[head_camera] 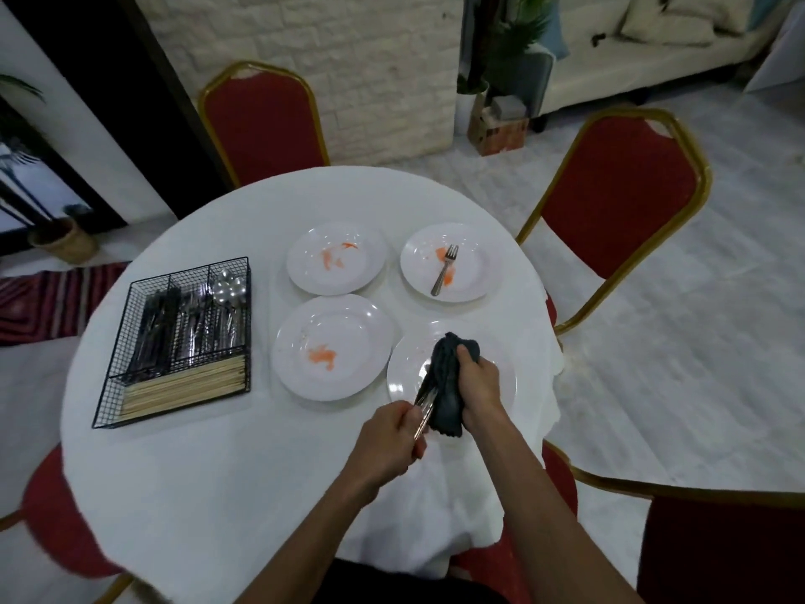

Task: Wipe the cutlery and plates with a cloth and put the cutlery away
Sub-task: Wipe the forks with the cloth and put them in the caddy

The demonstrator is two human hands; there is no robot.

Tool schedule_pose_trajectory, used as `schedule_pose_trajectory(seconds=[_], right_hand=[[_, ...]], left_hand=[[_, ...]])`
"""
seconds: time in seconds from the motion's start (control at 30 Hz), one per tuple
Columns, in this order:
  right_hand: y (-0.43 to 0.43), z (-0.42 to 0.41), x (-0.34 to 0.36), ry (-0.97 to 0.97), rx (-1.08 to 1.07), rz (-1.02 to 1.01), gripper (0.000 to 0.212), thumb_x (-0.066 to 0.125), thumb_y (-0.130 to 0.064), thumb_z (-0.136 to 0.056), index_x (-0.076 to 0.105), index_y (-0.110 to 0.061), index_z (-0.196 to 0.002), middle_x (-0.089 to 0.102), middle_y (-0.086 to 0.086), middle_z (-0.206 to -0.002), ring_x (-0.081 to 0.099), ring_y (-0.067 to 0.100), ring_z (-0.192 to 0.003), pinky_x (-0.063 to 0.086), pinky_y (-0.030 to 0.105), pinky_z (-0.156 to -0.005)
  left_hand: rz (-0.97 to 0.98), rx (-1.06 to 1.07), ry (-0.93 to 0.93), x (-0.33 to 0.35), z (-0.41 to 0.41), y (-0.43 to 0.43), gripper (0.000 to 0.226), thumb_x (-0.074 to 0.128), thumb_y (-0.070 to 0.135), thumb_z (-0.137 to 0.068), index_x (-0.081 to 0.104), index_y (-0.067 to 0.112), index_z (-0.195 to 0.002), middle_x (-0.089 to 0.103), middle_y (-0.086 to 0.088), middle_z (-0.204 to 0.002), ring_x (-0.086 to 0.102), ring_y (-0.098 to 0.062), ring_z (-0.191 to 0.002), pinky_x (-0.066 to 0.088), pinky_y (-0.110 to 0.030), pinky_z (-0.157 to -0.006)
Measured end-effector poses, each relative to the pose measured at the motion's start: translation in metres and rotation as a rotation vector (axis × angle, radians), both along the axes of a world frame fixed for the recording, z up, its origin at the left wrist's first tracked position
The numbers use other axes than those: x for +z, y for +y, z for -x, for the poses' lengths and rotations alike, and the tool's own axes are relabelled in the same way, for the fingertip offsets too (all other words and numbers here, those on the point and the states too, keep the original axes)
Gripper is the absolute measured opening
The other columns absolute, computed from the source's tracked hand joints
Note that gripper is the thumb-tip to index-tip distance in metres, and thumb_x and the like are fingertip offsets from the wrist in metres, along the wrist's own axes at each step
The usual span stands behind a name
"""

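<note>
My left hand (390, 435) grips the handles of silver cutlery (424, 398) above the near right plate (403, 377). My right hand (477, 385) holds a dark grey cloth (448, 377) wrapped around the cutlery's far ends, which are hidden. Three more white plates lie on the table: a far left plate (305, 263) and a near left plate (296, 359), both with orange smears, and a far right plate (418, 263) with a fork (444, 270) on it. A black wire cutlery basket (109, 385) with cutlery and chopsticks sits at the left.
The round table (218, 451) has a white cloth. Red chairs with gold frames stand around it: one behind (261, 119), one at the right (618, 194), one near right (718, 547), one near left (56, 516).
</note>
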State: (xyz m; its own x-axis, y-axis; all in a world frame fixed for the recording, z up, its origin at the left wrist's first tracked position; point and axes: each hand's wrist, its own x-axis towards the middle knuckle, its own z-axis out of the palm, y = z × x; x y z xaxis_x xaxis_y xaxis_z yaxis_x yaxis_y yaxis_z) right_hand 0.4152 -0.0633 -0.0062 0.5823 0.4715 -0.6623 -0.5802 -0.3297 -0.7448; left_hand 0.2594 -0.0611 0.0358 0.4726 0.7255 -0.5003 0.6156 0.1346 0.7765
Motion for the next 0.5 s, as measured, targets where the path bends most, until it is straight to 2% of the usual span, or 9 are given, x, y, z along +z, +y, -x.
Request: schedule_pose_trajectory(seconds=[0.1,0.17,0.23,0.3,0.37,0.43,0.5], right_hand=[[0.006,-0.006,-0.004,0.015,-0.112,0.012,0.024,0.058,-0.018,-0.101,0.066,0.002,-0.11,0.072,0.017,-0.096,0.069,0.028,-0.081,0.057,0.034,-0.069],[0.006,-0.003,-0.004,0.009,-0.177,0.042,0.027,0.056,-0.021,-0.102,0.063,-0.003,-0.121,0.069,0.012,-0.108,0.065,0.023,-0.09,0.055,0.034,-0.078],[0.0,0.006,-0.007,0.095,-0.232,0.023,0.033,0.051,-0.025,-0.105,0.059,-0.006,-0.13,0.066,0.011,-0.117,0.063,0.025,-0.1,0.055,0.038,-0.088],[-0.006,0.021,-0.01,0.219,-0.154,-0.063,0.037,0.052,-0.032,-0.104,0.061,-0.005,-0.128,0.072,0.013,-0.114,0.068,0.029,-0.101,0.057,0.042,-0.089],[-0.008,0.04,-0.01,0.253,0.013,-0.126,0.041,0.061,-0.039,-0.1,0.067,-0.004,-0.119,0.076,0.018,-0.108,0.073,0.035,-0.102,0.058,0.049,-0.093],[-0.006,0.048,-0.009,0.171,0.119,-0.157,0.03,0.064,-0.028,-0.098,0.069,-0.003,-0.114,0.076,0.022,-0.107,0.073,0.039,-0.102,0.055,0.055,-0.097],[-0.002,0.049,-0.01,0.126,0.083,-0.171,0.021,0.061,-0.019,-0.099,0.069,-0.005,-0.114,0.075,0.022,-0.108,0.072,0.039,-0.102,0.056,0.055,-0.096]], left_hand=[[-0.092,0.032,0.047,-0.003,0.017,-0.005,0.034,0.04,0.032,-0.104,0.063,0.017,-0.084,0.061,0.007,-0.055,0.053,-0.004,-0.05,0.041,-0.022,-0.055],[-0.121,0.09,0.022,-0.007,0.019,-0.005,0.033,0.038,0.03,-0.105,0.062,0.016,-0.088,0.06,0.006,-0.059,0.054,-0.005,-0.053,0.043,-0.021,-0.057],[-0.099,0.155,-0.039,-0.008,0.017,-0.004,0.032,0.037,0.026,-0.105,0.06,0.01,-0.091,0.058,0.003,-0.064,0.053,-0.01,-0.056,0.043,-0.026,-0.06],[-0.065,0.18,-0.07,-0.01,0.018,-0.006,0.031,0.037,0.025,-0.104,0.057,0.008,-0.088,0.055,0.001,-0.065,0.05,-0.013,-0.058,0.041,-0.032,-0.061],[-0.022,0.163,-0.068,-0.011,0.022,-0.008,0.028,0.037,0.024,-0.103,0.057,0.013,-0.086,0.055,0.002,-0.063,0.048,-0.014,-0.056,0.04,-0.03,-0.057],[0.053,0.175,-0.094,-0.012,0.025,-0.009,0.026,0.036,0.022,-0.103,0.058,0.012,-0.093,0.057,0.001,-0.059,0.047,-0.013,-0.051,0.038,-0.026,-0.05],[0.072,0.21,-0.101,-0.014,0.028,-0.009,0.027,0.036,0.023,-0.105,0.057,0.011,-0.097,0.059,0.001,-0.059,0.048,-0.013,-0.05,0.038,-0.026,-0.047]])
